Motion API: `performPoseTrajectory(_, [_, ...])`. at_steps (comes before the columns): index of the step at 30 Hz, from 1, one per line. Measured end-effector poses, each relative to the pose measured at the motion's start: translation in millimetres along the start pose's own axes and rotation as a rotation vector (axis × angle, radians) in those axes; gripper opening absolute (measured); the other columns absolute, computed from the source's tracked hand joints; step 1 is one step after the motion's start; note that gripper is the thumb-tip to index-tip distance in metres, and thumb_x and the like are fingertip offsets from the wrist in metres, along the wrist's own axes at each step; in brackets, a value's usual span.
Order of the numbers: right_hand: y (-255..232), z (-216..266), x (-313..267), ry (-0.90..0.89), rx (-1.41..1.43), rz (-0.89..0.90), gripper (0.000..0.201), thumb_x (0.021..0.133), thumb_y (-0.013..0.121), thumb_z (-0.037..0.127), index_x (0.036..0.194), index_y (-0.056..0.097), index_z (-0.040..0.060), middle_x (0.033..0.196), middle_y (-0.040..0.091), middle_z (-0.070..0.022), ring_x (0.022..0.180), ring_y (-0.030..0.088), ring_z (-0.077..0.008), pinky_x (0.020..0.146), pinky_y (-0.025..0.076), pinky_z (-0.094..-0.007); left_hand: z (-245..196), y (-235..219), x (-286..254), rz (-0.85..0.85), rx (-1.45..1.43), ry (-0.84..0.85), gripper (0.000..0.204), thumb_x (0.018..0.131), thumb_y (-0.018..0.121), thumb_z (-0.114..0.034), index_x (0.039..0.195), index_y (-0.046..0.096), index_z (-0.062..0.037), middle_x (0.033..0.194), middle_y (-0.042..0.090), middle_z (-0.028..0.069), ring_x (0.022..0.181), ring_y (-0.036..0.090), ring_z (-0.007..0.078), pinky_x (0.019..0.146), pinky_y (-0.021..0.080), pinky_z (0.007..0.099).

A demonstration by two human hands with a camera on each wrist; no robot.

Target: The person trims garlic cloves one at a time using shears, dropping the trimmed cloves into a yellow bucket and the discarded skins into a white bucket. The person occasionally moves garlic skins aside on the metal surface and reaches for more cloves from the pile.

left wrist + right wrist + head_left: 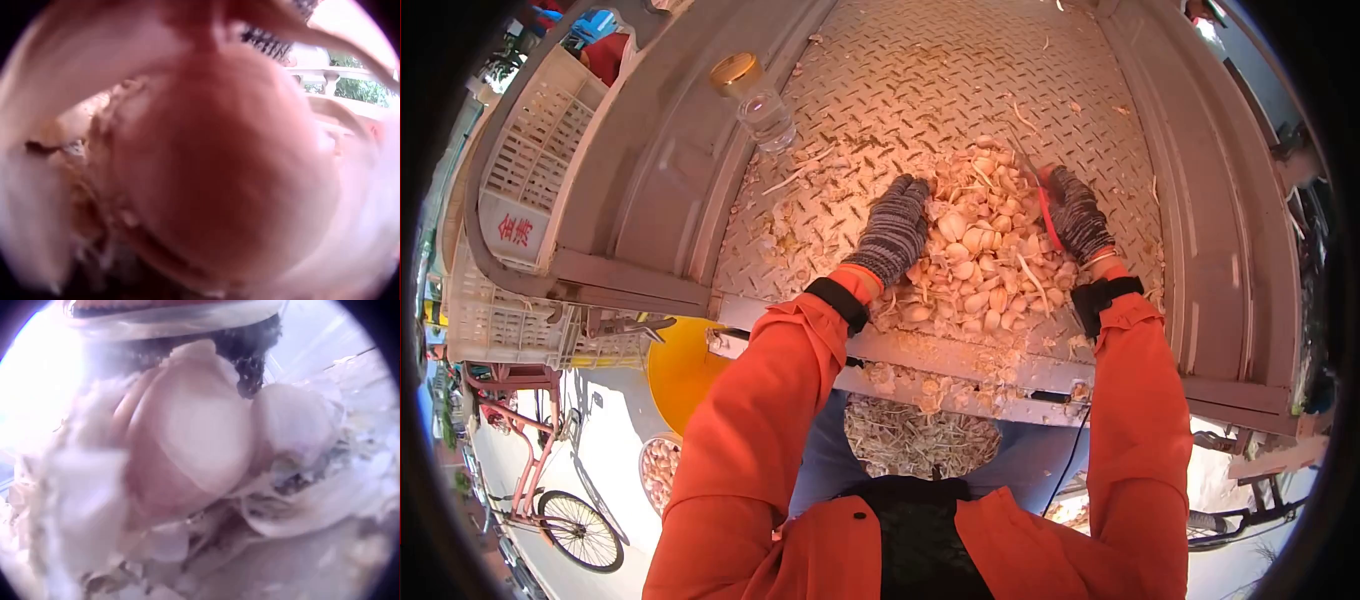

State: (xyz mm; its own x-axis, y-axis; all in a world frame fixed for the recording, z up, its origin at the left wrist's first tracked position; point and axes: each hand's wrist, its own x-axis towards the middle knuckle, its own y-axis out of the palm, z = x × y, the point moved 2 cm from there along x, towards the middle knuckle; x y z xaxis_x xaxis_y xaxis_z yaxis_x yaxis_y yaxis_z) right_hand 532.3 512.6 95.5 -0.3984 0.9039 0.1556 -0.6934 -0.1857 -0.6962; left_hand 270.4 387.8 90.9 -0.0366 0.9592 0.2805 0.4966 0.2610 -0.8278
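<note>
A heap of garlic cloves (pixel 975 250) lies on the patterned metal truck bed (pixel 960 60), with papery skins scattered around it. The left hand (pixel 892 230), in a grey knitted glove, rests along the heap's left side, back upward and fingers pointing away. At the right edge the gloved right hand (pixel 1078 215) grips a red-handled knife (pixel 1050 222), its thin blade pointing away over the cloves. A blurred, rounded garlic piece (pixel 219 169) fills the left wrist view. In the right wrist view, a pale clove (pixel 200 434) sits before the dark glove (pixel 250 347).
A clear jar with a gold lid (pixel 767 117) stands left of the heap. Raised metal side walls (pixel 1210 200) flank the bed. Outside at left are white plastic crates (pixel 540 140), a yellow bucket (pixel 680 370), a basin of garlic (pixel 660 470) and a bicycle (pixel 580 530).
</note>
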Motion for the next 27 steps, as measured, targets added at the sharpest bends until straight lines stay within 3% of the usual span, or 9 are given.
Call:
performPoseTrajectory(3, [-15,4,-18,-0.020,-0.097,0.006,0.038,0.082,0.058,0.004,0.119,0.053,0.0009,0.113,0.060,-0.0183,0.102,0.060,-0.0271,0.090,0.047,-0.0349,-11,36,4,0.077,-0.452,-0.227,0.041,0.080,0.053,0.001,0.121,0.051,0.0000,0.128,0.046,0.0233,0.117,0.046,0.0380,0.099,0.039,0.0357])
performPoseTrajectory(8, [-23,-29,-34,0.038,0.052,-0.032,0.035,0.085,0.055,0.002,0.120,0.050,-0.0039,0.117,0.058,-0.0181,0.109,0.057,-0.0238,0.095,0.044,-0.0316,-50,10,-2,0.102,-0.024,0.068,0.050,0.078,0.056,-0.001,0.127,0.048,-0.0035,0.131,0.045,0.0221,0.118,0.045,0.0382,0.100,0.038,0.0369])
performPoseTrajectory(14, [-57,-55,-33,0.063,0.092,-0.189,0.024,0.092,0.049,0.004,0.114,0.053,-0.0022,0.117,0.057,-0.0108,0.097,0.056,-0.0150,0.087,0.046,-0.0257,88,-89,28,-0.149,-0.122,-0.289,0.043,0.075,0.057,-0.001,0.117,0.054,-0.0061,0.122,0.051,0.0182,0.110,0.052,0.0303,0.095,0.042,0.0336])
performPoseTrajectory(16, [-64,-46,-40,-0.041,0.106,-0.240,0.021,0.093,0.049,0.007,0.112,0.054,-0.0013,0.113,0.059,-0.0094,0.091,0.056,-0.0133,0.084,0.046,-0.0251,132,-85,35,-0.140,-0.321,-0.460,0.040,0.075,0.057,-0.001,0.114,0.056,-0.0067,0.116,0.054,0.0175,0.106,0.054,0.0300,0.091,0.044,0.0340])
performPoseTrajectory(19, [-66,-10,-46,0.284,0.695,-0.112,0.014,0.092,0.051,0.008,0.102,0.059,0.0009,0.098,0.062,-0.0059,0.082,0.056,-0.0116,0.081,0.047,-0.0252,158,-68,47,-0.154,0.142,-0.308,0.032,0.075,0.057,-0.001,0.106,0.058,-0.0068,0.105,0.055,0.0167,0.097,0.056,0.0292,0.083,0.046,0.0364])
performPoseTrajectory(21, [-63,-8,-54,0.221,0.543,-0.082,0.019,0.095,0.048,0.014,0.103,0.059,0.0005,0.097,0.063,-0.0066,0.080,0.057,-0.0113,0.076,0.047,-0.0232,151,-49,47,-0.326,-0.226,-0.443,0.023,0.076,0.056,-0.003,0.099,0.058,-0.0067,0.099,0.055,0.0153,0.092,0.055,0.0296,0.079,0.045,0.0378])
performPoseTrajectory(23, [-60,-6,-65,0.167,0.389,-0.058,0.026,0.097,0.044,0.020,0.104,0.058,0.0001,0.096,0.064,-0.0073,0.078,0.057,-0.0110,0.071,0.047,-0.0212,102,-54,45,-0.136,-0.235,-0.581,0.025,0.073,0.059,0.000,0.097,0.058,-0.0062,0.101,0.055,0.0148,0.095,0.055,0.0314,0.082,0.045,0.0376])
performPoseTrajectory(25, [-56,-3,-70,0.174,0.466,-0.095,0.020,0.095,0.049,0.016,0.103,0.059,0.0010,0.094,0.064,-0.0058,0.078,0.056,-0.0095,0.068,0.046,-0.0222,62,-40,37,0.172,-0.086,-0.343,0.023,0.073,0.059,0.001,0.096,0.058,-0.0055,0.100,0.055,0.0139,0.095,0.055,0.0306,0.082,0.045,0.0361])
performPoseTrajectory(27, [-58,12,-81,0.028,0.272,-0.057,0.017,0.094,0.050,0.015,0.096,0.060,0.0016,0.095,0.063,-0.0054,0.085,0.056,-0.0138,0.080,0.048,-0.0293,33,-17,21,0.296,-0.463,-0.535,0.017,0.088,0.049,-0.012,0.097,0.061,-0.0033,0.090,0.058,0.0103,0.082,0.054,0.0197,0.077,0.044,0.0294])
